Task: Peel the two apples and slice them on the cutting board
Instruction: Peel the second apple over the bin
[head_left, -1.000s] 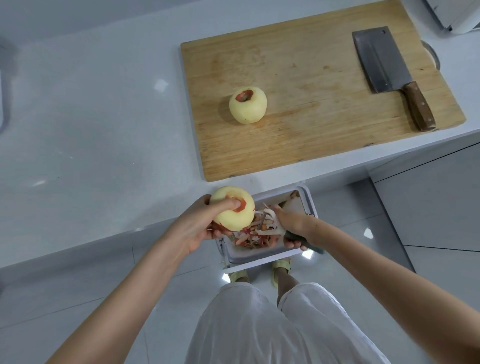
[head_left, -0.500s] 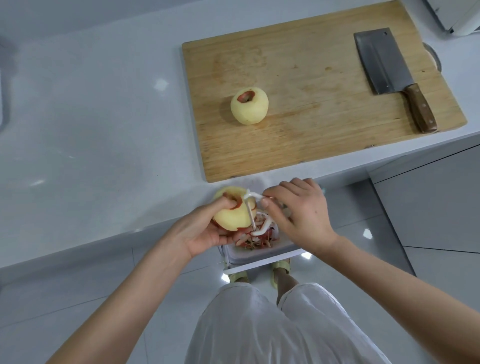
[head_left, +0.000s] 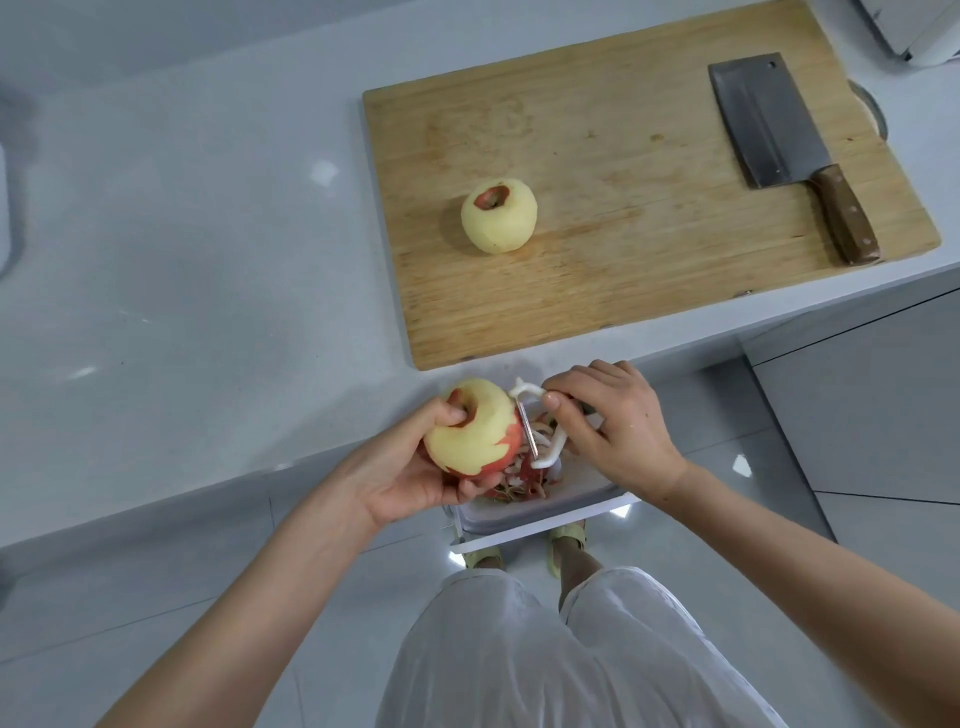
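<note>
Glossy pale worktop (head_left: 182, 270); matt, grainy wooden cutting board (head_left: 623, 234) at its right edge. Cleaver (head_left: 769, 124): dull brushed metal blade, dark wood handle. White plastic peeler (head_left: 550, 447) with metal blade. Glossy floor (head_left: 753, 447) tiles.

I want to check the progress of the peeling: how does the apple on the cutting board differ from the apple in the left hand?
The apple on the cutting board is peeled except for a red ring at its top; the apple in the left hand keeps red skin on its lower right side. The first rests untouched on the board; the second is held over the peel bin, the peeler against it. Both show pale yellow flesh.
</note>
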